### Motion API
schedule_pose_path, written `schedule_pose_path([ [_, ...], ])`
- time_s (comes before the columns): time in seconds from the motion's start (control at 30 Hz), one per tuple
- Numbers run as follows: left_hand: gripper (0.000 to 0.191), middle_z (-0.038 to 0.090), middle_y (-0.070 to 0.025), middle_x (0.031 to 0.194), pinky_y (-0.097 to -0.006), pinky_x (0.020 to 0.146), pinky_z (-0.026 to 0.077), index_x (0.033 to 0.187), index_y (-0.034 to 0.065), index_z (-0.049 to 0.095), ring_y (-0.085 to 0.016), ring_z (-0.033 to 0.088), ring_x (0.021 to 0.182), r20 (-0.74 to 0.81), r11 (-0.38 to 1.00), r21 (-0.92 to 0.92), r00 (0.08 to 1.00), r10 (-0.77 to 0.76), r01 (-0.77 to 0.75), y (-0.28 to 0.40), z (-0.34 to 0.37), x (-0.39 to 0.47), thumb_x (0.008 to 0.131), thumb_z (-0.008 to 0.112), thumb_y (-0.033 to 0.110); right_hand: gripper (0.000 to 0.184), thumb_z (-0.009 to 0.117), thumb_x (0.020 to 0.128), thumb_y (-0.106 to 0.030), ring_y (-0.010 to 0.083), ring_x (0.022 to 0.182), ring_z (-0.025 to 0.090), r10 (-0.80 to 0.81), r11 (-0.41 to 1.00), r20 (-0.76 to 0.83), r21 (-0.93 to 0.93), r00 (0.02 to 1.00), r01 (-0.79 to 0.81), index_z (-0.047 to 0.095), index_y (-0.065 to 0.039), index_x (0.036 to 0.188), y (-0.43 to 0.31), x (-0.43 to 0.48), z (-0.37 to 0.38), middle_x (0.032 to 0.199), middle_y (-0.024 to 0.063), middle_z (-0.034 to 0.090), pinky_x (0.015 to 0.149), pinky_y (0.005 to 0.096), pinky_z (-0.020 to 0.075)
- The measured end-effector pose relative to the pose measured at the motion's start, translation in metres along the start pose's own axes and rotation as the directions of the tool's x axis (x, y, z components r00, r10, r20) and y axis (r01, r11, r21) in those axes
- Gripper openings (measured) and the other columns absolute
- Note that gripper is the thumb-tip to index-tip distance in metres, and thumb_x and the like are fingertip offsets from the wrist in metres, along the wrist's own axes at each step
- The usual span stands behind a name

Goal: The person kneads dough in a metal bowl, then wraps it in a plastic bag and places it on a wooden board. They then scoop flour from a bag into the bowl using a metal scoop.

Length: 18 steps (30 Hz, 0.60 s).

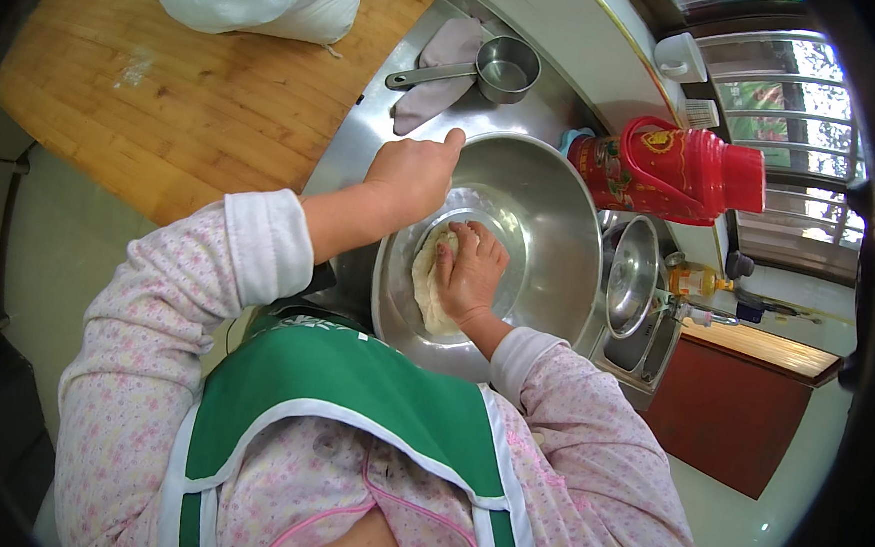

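Note:
A large stainless steel bowl (557, 281) stands before me on the counter. Its near-left rim is gripped by my left hand (413, 174), the fingers curled over the edge and the thumb sticking out. Inside, a pale lump of dough (430, 292) lies on the bottom, elongated and uneven at its edges. My right hand (475, 268) rests on the dough's right side with bent fingers dug into it. Part of the dough is hidden under that hand.
A wooden board (215, 102) with a flour smudge lies at the left, bearing a white plastic bag (303, 9). Beyond the bowl are a steel ladle (506, 71) on a grey cloth (447, 48) and a red thermos (662, 171). Rightward, a smaller steel basin (632, 278) sits by a sink (631, 357).

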State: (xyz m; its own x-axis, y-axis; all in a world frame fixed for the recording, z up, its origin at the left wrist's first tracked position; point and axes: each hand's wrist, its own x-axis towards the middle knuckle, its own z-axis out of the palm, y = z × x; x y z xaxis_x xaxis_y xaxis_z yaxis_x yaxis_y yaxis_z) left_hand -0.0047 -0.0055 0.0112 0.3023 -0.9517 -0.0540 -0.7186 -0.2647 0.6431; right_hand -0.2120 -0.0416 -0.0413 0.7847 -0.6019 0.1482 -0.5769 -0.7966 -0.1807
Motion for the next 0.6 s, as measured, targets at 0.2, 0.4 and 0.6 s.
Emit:
schedule_pose_path([
  [0.2,0.032,0.062,-0.0158,0.067,-0.0472,0.058,0.049,0.105,0.0044,0.043,-0.035,0.063,0.065,0.026,1.000,0.020,1.000,-0.008,0.007,0.000,-0.001,0.000,0.077,0.057,0.009,0.030,0.055,0.086,-0.030,0.0294,0.104,0.049,0.057,0.998,0.047,-0.037,0.997,-0.056,0.055,-0.012,0.109,0.019,0.034,0.014,0.109,0.0104,0.053,0.087,0.0441,0.0333],
  [0.4,0.033,0.063,-0.0154,0.068,-0.0480,0.059,0.049,0.107,0.0044,0.043,-0.037,0.063,0.067,-0.030,1.000,0.006,1.000,-0.002,0.003,-0.001,0.000,-0.002,0.077,0.056,0.010,0.028,0.053,0.087,-0.032,0.0307,0.099,0.052,0.094,0.995,0.036,-0.029,0.995,-0.093,0.055,-0.012,0.107,0.038,0.049,0.035,0.101,0.0108,0.056,0.082,0.0453,0.0360],
  [0.6,0.037,0.064,-0.0181,0.072,-0.0470,0.063,0.050,0.110,0.0037,0.043,-0.037,0.064,0.071,-0.103,0.999,0.045,0.994,0.030,-0.025,-0.002,0.004,-0.001,0.077,0.057,0.012,0.050,0.042,0.089,-0.051,0.0279,0.100,0.056,0.191,0.971,0.260,0.090,0.947,-0.221,0.061,-0.007,0.099,0.034,0.072,0.002,0.103,0.0135,0.061,0.087,0.0429,0.0394],
])
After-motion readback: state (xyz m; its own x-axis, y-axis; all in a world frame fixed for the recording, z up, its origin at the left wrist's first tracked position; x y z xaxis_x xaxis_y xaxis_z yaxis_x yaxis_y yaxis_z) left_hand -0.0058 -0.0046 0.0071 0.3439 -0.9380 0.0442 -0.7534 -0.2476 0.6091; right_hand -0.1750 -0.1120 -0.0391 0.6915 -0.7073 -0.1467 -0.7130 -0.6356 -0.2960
